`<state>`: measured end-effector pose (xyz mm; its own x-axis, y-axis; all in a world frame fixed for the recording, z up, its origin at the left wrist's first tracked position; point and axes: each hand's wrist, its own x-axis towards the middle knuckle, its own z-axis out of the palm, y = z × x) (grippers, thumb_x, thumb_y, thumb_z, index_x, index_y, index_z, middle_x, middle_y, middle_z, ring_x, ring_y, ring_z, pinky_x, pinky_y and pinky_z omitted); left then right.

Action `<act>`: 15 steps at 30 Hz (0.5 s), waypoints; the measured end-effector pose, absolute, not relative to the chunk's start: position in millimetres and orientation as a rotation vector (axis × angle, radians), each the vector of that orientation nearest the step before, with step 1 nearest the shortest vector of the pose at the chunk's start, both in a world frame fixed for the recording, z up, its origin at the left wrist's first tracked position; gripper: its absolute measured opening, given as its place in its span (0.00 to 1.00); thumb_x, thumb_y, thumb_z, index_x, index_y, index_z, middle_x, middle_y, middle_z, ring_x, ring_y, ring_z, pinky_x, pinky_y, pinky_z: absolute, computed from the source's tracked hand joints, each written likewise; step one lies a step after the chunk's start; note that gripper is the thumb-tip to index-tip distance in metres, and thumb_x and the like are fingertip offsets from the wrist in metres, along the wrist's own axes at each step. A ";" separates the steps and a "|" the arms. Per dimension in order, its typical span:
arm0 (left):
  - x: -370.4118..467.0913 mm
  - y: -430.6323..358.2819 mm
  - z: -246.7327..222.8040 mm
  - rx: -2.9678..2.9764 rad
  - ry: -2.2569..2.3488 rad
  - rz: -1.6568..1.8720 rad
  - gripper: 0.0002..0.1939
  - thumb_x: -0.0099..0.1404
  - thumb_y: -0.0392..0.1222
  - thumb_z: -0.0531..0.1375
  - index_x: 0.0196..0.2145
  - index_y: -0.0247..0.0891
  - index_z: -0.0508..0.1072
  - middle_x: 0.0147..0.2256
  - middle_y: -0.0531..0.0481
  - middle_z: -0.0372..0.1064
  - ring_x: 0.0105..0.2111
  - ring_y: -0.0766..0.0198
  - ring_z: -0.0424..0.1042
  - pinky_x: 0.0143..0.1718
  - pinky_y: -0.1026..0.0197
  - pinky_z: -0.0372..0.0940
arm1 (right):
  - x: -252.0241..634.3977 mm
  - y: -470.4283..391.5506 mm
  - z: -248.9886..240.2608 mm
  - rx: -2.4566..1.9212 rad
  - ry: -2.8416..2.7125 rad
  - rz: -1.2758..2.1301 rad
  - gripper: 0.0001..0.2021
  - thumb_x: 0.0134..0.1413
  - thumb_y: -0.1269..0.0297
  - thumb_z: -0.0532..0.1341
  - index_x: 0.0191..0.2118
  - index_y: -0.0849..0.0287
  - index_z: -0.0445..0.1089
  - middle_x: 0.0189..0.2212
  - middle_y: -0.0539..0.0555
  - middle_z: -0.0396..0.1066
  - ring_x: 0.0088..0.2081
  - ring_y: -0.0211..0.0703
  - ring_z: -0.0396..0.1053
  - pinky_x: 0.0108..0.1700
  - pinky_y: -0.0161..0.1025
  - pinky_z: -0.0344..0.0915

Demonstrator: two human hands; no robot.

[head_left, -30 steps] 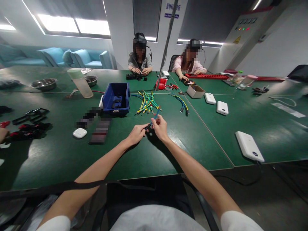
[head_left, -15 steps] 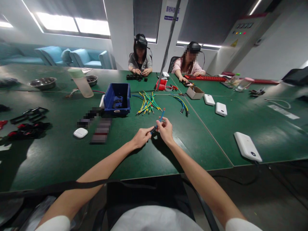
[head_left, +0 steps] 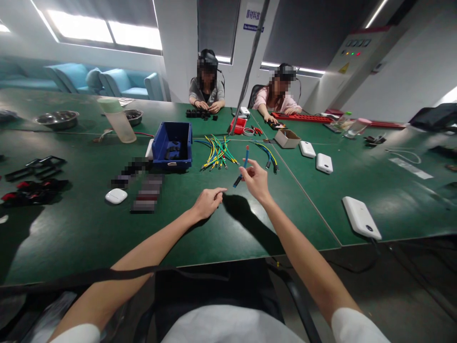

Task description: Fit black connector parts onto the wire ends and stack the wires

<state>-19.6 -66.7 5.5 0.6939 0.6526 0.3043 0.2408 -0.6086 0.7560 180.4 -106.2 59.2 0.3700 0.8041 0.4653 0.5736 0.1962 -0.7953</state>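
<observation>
My right hand (head_left: 255,181) is closed in a pinch around a short blue cable (head_left: 246,158), held tilted above the table. The cable's upper tip looks reddish, and a black sleeve covers part of its lower end. To its left, my left hand (head_left: 208,204) rests low over the green table (head_left: 200,243) with its index finger stretched out and the other fingers curled; nothing shows in it. Just beyond both hands lies a loose pile of yellow, green and blue cables (head_left: 218,153). A smaller bunch of cables (head_left: 268,156) with dark ends lies right of the pile.
A blue bin (head_left: 183,161) holding dark parts stands left of the pile. A white case (head_left: 116,196) lies nearby, and black frames (head_left: 39,166) lie farther left. A cardboard box (head_left: 287,139) and white power banks (head_left: 361,218) are on the right. Two people sit across the table.
My hands have parted. My right hand has moved right and slightly up with the blue cable, which now stands steeper; my left hand no longer touches it.
</observation>
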 end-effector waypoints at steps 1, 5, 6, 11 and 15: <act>-20.4 -65.0 5.2 2.190 0.683 0.751 0.16 0.68 0.39 0.49 0.45 0.33 0.73 0.23 0.52 0.69 0.21 0.69 0.65 0.26 0.67 0.58 | 188.7 -103.5 64.4 -1.496 -1.310 0.213 0.23 0.56 0.50 0.59 0.52 0.59 0.66 0.22 0.48 0.69 0.22 0.38 0.67 0.28 0.35 0.65; -23.0 -58.8 4.4 2.158 0.689 0.811 0.14 0.68 0.41 0.49 0.38 0.34 0.72 0.22 0.53 0.68 0.21 0.69 0.65 0.26 0.68 0.59 | 224.7 -90.7 85.8 -1.527 -1.272 0.023 0.20 0.55 0.53 0.59 0.50 0.58 0.68 0.22 0.48 0.68 0.23 0.39 0.68 0.29 0.36 0.66; -23.4 -57.8 4.0 2.142 0.686 0.831 0.13 0.69 0.42 0.49 0.38 0.35 0.72 0.22 0.54 0.68 0.21 0.70 0.65 0.26 0.68 0.59 | 233.3 -86.6 91.2 -1.534 -1.253 -0.026 0.20 0.55 0.53 0.59 0.50 0.58 0.69 0.22 0.48 0.68 0.23 0.39 0.68 0.29 0.36 0.66; -23.8 -56.0 2.8 2.087 0.689 0.883 0.13 0.69 0.42 0.48 0.38 0.35 0.71 0.22 0.55 0.67 0.19 0.71 0.64 0.25 0.69 0.58 | 266.5 -61.1 119.2 -1.528 -1.218 -0.143 0.20 0.56 0.53 0.59 0.50 0.58 0.68 0.23 0.49 0.70 0.22 0.40 0.69 0.27 0.36 0.66; -23.4 -55.7 4.4 2.118 0.720 0.868 0.16 0.69 0.43 0.49 0.30 0.34 0.71 0.20 0.54 0.67 0.20 0.70 0.65 0.25 0.68 0.58 | 282.7 -42.9 137.9 -1.499 -1.234 -0.276 0.20 0.58 0.51 0.56 0.51 0.57 0.66 0.26 0.51 0.71 0.24 0.41 0.70 0.30 0.39 0.68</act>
